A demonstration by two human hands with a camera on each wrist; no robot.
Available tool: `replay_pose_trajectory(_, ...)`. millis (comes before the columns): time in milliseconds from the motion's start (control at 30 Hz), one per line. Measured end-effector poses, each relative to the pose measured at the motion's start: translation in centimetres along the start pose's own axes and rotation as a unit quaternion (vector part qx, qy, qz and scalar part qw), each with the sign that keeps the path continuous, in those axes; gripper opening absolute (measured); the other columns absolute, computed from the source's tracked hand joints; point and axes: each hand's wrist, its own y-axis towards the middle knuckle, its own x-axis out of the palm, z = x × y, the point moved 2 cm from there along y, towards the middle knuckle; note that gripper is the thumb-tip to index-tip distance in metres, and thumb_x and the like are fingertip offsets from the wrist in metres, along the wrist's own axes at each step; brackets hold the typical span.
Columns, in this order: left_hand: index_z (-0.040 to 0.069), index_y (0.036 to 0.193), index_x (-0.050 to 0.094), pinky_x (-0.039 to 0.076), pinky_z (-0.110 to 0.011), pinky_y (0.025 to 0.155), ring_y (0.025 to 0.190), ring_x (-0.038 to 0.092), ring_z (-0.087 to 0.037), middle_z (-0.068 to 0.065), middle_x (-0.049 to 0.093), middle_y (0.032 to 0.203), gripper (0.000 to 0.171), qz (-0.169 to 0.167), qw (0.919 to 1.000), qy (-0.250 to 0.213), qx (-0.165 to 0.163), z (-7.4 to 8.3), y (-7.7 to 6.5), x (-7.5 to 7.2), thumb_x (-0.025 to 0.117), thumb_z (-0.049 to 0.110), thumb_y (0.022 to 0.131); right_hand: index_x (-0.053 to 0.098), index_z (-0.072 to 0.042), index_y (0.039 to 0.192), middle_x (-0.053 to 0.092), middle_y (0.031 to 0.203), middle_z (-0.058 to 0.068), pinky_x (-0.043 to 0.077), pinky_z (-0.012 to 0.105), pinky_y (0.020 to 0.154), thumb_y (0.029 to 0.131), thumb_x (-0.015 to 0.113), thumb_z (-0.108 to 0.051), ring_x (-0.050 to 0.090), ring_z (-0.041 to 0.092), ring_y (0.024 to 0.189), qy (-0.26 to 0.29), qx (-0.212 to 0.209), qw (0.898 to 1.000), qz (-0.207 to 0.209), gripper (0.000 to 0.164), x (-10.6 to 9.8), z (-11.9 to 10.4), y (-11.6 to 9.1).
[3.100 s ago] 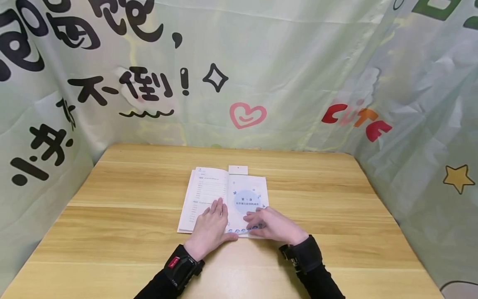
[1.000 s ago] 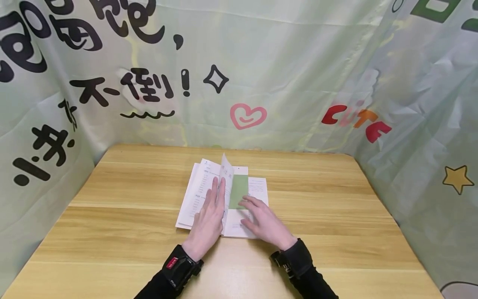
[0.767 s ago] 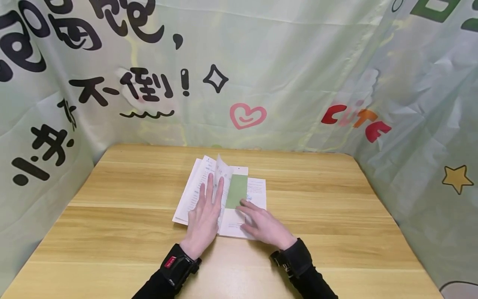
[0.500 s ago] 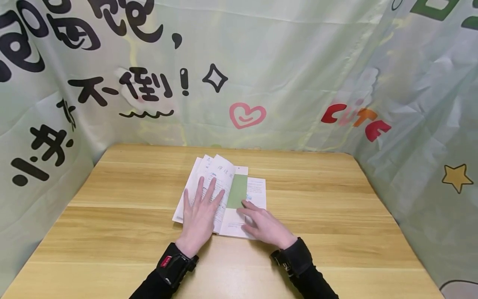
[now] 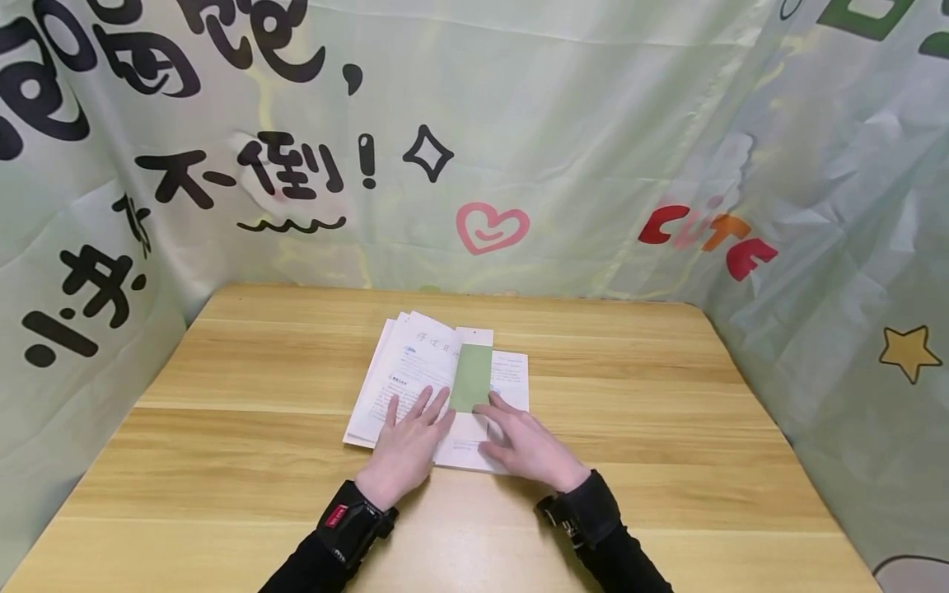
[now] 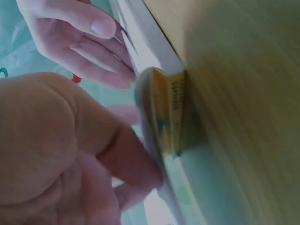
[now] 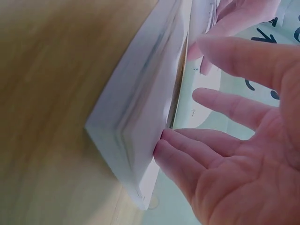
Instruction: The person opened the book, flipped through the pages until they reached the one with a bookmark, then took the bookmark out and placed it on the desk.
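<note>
An open paperback book with printed white pages lies on the wooden table. Along its gutter, over the right page, is a green and white bookmark whose white top pokes past the page edge. My left hand rests on the lower left page with its fingers spread. On the other side, my right hand touches the right page and the lower part of the bookmark with loosely bent fingers. The left wrist view shows the yellow spine; in the right wrist view the fingertips meet the page.
The wooden table extends around the book on all sides. A pale green cloth with printed lettering, a heart and a star hangs behind and beside it. Black straps sit on both wrists.
A page has turned from right to left, uncovering the bookmark's green part. My left hand has flattened that page and slid down it. My right hand has hardly moved in the last second.
</note>
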Motion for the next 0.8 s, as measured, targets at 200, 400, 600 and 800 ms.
replay_pose_trajectory(200,0.012,0.136,0.055,0.027,-0.071,0.101,0.136,0.03,-0.038,-0.013,0.038,0.15,0.047,-0.016,0.998,-0.014,-0.059,0.5,-0.1,-0.4,0.057,0.025,0.091,0.05,0.002,0.136,0.036,0.141,0.036,0.043,0.053,0.099,0.088,0.066,-0.018,0.06,0.037,0.104,-0.002,0.01,1.0,0.002,0.055,-0.1,-0.2,0.0)
replay_pose_trajectory(400,0.009,0.14,0.05,0.037,-0.068,0.096,0.131,0.035,-0.043,-0.018,0.039,0.149,0.072,-0.016,0.9982,-0.009,-0.057,0.6,-0.2,-0.3,0.063,0.052,0.084,0.052,0.002,0.134,0.043,0.139,0.032,0.041,0.054,0.101,0.087,0.066,-0.018,0.054,0.037,0.115,-0.004,0.019,1.0,0.021,0.052,-0.1,-0.1,0.3)
replay_pose_trajectory(600,-0.002,0.141,0.044,0.046,-0.064,0.089,0.127,0.041,-0.044,-0.021,0.041,0.146,0.093,-0.008,0.998,-0.016,-0.06,0.6,-0.1,-0.1,0.07,0.057,0.074,0.051,0.005,0.133,0.06,0.123,0.024,0.049,0.05,0.092,0.086,0.068,-0.016,0.057,0.033,0.109,0.028,0.035,0.997,0.07,0.053,-0.3,-0.1,0.8)
replay_pose_trajectory(800,-0.005,0.14,0.044,0.046,-0.064,0.087,0.126,0.041,-0.044,-0.022,0.042,0.146,0.095,-0.008,0.997,-0.029,-0.072,0.7,0.0,0.0,0.072,0.055,0.072,0.044,0.007,0.138,0.061,0.114,0.027,0.052,0.05,0.086,0.086,0.068,-0.017,0.06,0.034,0.098,0.112,0.087,0.986,0.087,0.062,-0.5,-0.2,1.3)
